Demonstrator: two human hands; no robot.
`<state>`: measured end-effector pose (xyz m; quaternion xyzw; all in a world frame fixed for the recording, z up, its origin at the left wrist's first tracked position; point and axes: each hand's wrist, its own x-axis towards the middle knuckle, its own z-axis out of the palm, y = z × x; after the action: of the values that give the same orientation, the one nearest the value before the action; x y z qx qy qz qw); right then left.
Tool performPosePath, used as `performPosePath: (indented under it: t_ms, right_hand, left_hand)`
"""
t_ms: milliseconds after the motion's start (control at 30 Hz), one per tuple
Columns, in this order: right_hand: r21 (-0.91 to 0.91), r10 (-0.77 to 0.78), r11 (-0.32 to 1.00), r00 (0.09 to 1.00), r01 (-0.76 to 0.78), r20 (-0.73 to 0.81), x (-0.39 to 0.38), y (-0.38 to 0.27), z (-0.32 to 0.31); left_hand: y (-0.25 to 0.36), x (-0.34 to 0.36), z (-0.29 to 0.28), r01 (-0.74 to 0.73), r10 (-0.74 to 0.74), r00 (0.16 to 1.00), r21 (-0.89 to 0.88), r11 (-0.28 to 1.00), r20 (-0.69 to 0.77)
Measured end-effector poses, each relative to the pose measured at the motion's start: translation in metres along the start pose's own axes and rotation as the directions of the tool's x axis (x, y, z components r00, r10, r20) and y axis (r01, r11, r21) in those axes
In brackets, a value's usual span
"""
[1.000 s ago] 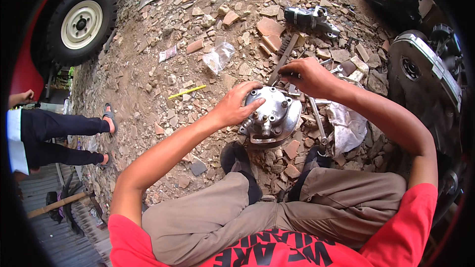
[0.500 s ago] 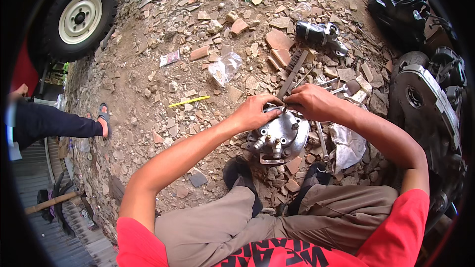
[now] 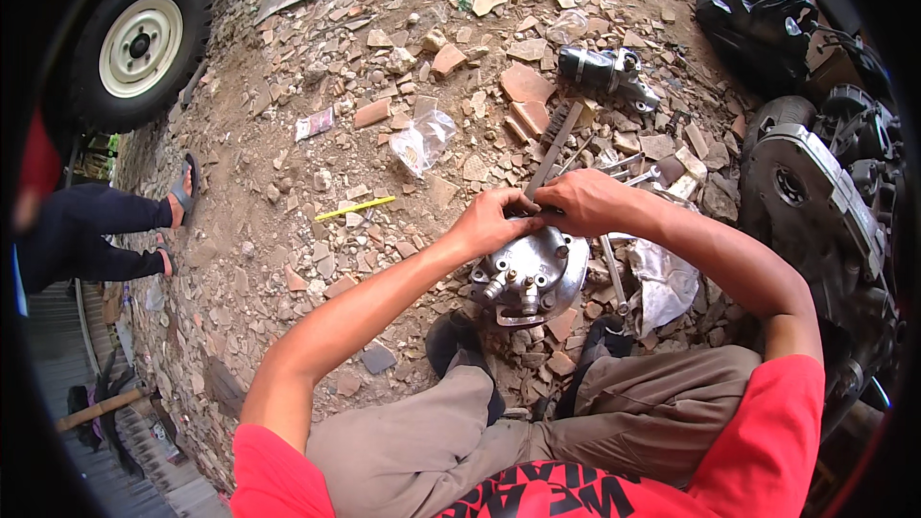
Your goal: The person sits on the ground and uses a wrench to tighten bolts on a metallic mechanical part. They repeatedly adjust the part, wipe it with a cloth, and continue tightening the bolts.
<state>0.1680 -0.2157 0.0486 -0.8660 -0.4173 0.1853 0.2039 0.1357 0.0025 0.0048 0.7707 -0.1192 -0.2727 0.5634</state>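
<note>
A round, silvery metal cover [image 3: 526, 264] with bolts and two stubby fittings sits on the rubble in front of my feet. Over its far edge my left hand [image 3: 497, 221] and my right hand [image 3: 580, 203] meet, fingertips pressed together. Whatever small piece they pinch is hidden behind the fingers. A dark bolt head [image 3: 561, 251] shows on the cover just below my right hand. Beyond the hands lies a wire brush [image 3: 554, 142], its handle end close to my fingertips.
Right of the cover are a wrench [image 3: 614, 276] and a whitish rag [image 3: 664, 280]. A black motor [image 3: 609, 72] lies farther off; an engine [image 3: 815, 182] stands at right. A yellow stick [image 3: 355, 208] and clear plastic bag [image 3: 422, 139] lie left. Another person [image 3: 91, 230] stands near a wheel [image 3: 141, 46].
My fingertips have come closer together over the cover's far edge, hiding the bolt seen between them before. The other person's legs have shifted, and both feet now show. The view has turned slightly.
</note>
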Motion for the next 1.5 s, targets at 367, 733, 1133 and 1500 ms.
performPosePath:
  t_ms: [367,733,1133,1500]
  right_hand:
    - [0.058,-0.120,0.992,0.963,0.109,0.242,0.012,0.001,-0.034]
    - [-0.080,-0.075,0.994,0.997,0.074,-0.012,-0.003,0.010,0.016]
    - [0.060,-0.192,0.979,0.979,0.196,-0.068,-0.008,0.023,0.012]
    - [0.032,-0.229,0.972,0.971,0.231,-0.066,-0.018,0.011,0.005]
  left_hand:
    - [0.012,-0.004,-0.007,-0.079,0.087,0.996,0.177,0.981,-0.035]
    - [0.013,-0.008,-0.005,-0.010,0.019,0.999,0.268,0.963,-0.029]
    - [0.013,-0.009,-0.007,0.022,-0.015,0.999,0.233,0.972,-0.031]
    - [0.011,-0.009,-0.008,0.005,0.002,1.000,0.233,0.972,-0.027]
